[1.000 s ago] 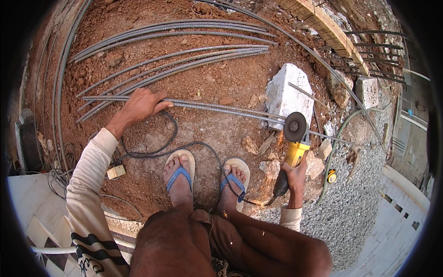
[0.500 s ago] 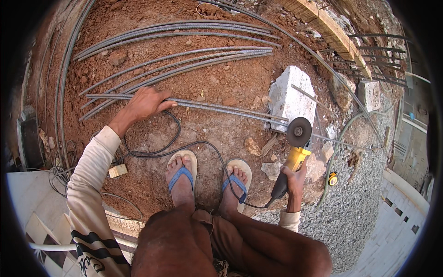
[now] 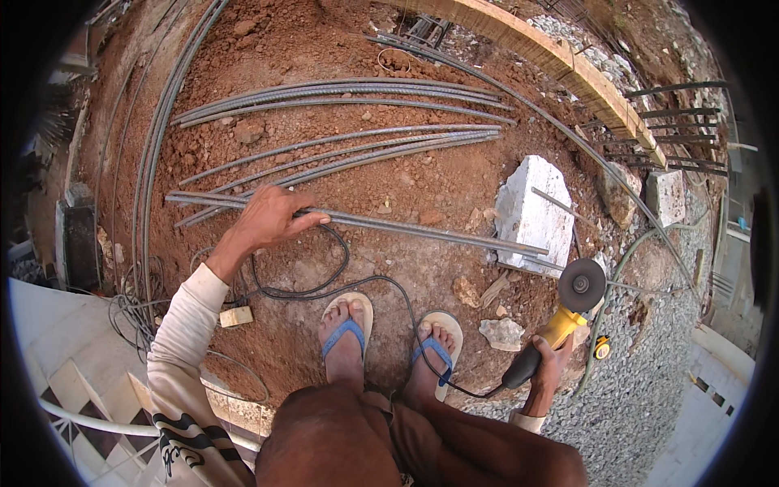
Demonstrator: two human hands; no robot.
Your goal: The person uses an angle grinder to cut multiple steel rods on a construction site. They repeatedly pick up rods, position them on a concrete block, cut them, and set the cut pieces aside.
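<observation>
My left hand (image 3: 274,216) is closed around a pair of ribbed steel rebars (image 3: 422,230), gripping them near their left part. Their right ends rest on a white stone block (image 3: 535,207). In my right hand (image 3: 552,361) is a yellow and black angle grinder (image 3: 562,325), held by its body. The grinder's dark round disc (image 3: 582,284) faces up, just right of the rebar ends and apart from them. Whether it spins, I cannot tell. A black power cord (image 3: 389,284) runs from the grinder's tail leftward past my feet.
More rebars (image 3: 349,162) lie across the reddish soil beyond my left hand. A short rod (image 3: 560,203) lies on the block. A yellow tape measure (image 3: 601,347) sits on grey gravel (image 3: 625,406) beside a green hose (image 3: 591,357). A wooden plank (image 3: 560,57) crosses the far right.
The whole view has shifted. Against the white block, the grinder has moved right, away from the rebar ends. My left hand keeps its hold on the rebars.
</observation>
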